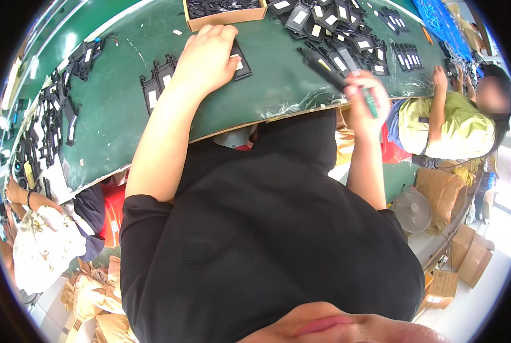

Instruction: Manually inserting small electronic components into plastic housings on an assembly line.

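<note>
My left hand is over the table beside the front of a small carton. Its fingers bend downward, and their tips and anything under them are out of sight. The thumb lies at a flat black part with a white label. Similar labelled parts stand in a row left of my wrist. My right hand, blurred by motion, is closed at the table's near edge. From it sticks a long black object with a green end, angled toward the heap of black parts; its exact kind is too blurred to tell.
The open carton holds small black pieces. More labelled parts are lined up at the right, and others lie at the far left. One co-worker sits at the right, another at the left. A fan stands behind.
</note>
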The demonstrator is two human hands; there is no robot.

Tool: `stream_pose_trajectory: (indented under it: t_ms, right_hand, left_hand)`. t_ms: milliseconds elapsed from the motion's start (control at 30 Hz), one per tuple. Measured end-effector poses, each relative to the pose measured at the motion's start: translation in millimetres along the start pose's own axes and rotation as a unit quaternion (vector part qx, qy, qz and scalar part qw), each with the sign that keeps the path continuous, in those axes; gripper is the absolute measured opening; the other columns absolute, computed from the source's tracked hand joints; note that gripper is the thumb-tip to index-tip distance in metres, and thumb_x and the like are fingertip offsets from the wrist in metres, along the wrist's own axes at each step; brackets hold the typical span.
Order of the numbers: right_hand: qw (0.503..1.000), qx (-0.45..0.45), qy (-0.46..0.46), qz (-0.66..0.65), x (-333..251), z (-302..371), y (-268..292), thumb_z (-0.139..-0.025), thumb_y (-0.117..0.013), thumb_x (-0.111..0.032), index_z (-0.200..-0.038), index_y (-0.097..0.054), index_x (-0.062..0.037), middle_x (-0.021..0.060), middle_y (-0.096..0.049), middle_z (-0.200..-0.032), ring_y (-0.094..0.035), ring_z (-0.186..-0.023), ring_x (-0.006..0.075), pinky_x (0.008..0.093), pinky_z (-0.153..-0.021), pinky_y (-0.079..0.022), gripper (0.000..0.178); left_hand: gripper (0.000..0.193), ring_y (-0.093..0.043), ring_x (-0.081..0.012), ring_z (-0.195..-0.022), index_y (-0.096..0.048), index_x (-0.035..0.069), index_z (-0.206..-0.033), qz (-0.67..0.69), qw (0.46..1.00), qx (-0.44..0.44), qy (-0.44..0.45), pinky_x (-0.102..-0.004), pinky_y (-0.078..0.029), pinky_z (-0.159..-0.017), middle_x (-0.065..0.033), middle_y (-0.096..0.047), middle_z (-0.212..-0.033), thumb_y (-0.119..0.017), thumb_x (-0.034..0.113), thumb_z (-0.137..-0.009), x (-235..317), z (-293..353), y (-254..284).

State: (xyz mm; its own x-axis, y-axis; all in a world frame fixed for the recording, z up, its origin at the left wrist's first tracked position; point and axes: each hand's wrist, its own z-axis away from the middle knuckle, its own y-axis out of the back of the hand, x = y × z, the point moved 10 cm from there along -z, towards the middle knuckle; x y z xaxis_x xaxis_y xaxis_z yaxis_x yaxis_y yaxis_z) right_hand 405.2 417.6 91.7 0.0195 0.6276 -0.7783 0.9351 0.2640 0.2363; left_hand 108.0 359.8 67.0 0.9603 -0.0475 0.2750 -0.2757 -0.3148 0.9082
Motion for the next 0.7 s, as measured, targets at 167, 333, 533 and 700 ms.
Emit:
stream_pose_trajectory:
  t_ms: [167, 333, 533, 700]
  right_hand:
    - [0.977, 0.154, -0.005, 0.148, 24.0, -42.7, 96.7, -0.094, -0.077, -0.005, -0.103, -0.072, -0.0039, 0.0042, -0.074, -0.104, -0.066, -0.094, 0.0127, 0.0289, -0.088, -0.054, 0.011]
    - [0.880, 0.045, 0.134, 0.454, 24.9, -78.2, 92.5, -0.091, -0.074, -0.006, -0.099, -0.071, -0.0090, 0.0061, -0.073, -0.098, -0.068, -0.088, 0.0252, 0.0347, -0.080, -0.054, 0.009]
    - [0.843, -0.027, 0.194, 0.501, 35.1, -90.4, 58.3, -0.088, -0.075, -0.004, -0.099, -0.072, -0.0092, 0.0063, -0.073, -0.099, -0.066, -0.092, 0.0300, 0.0384, -0.084, -0.053, 0.012]
    - [0.972, 0.134, 0.061, 0.185, 48.3, -76.6, 59.0, -0.100, -0.069, -0.014, -0.100, -0.076, -0.0036, 0.0048, -0.075, -0.091, -0.065, -0.079, 0.0143, 0.0295, -0.075, -0.051, 0.013]
  left_hand:
    - [0.043, -0.064, -0.0307, -0.111, -0.060, 0.003, -0.121, 0.027, 1.000, 0.001, 0.002, -0.0442, -0.049, -0.100, -0.0129, -0.070, -0.110, -0.079, 0.019, -0.086, 10.3, -3.7, -8.1]
    - [0.040, -0.066, -0.0302, -0.106, -0.059, 0.003, -0.114, 0.055, 0.998, -0.009, -0.004, -0.0434, -0.050, -0.097, -0.0124, -0.070, -0.106, -0.081, 0.021, -0.085, 18.9, -7.1, -11.8]
    - [0.038, -0.065, -0.0307, -0.106, -0.060, 0.004, -0.108, 0.066, 0.998, -0.010, -0.016, -0.0432, -0.051, -0.096, -0.0124, -0.069, -0.103, -0.082, 0.023, -0.084, 19.3, -7.4, -12.0]
    - [0.035, -0.065, -0.0315, -0.104, -0.062, 0.005, -0.105, 0.070, 0.997, -0.005, -0.032, -0.0436, -0.052, -0.094, -0.0114, -0.068, -0.100, -0.082, 0.026, -0.085, 23.2, -7.5, -9.9]
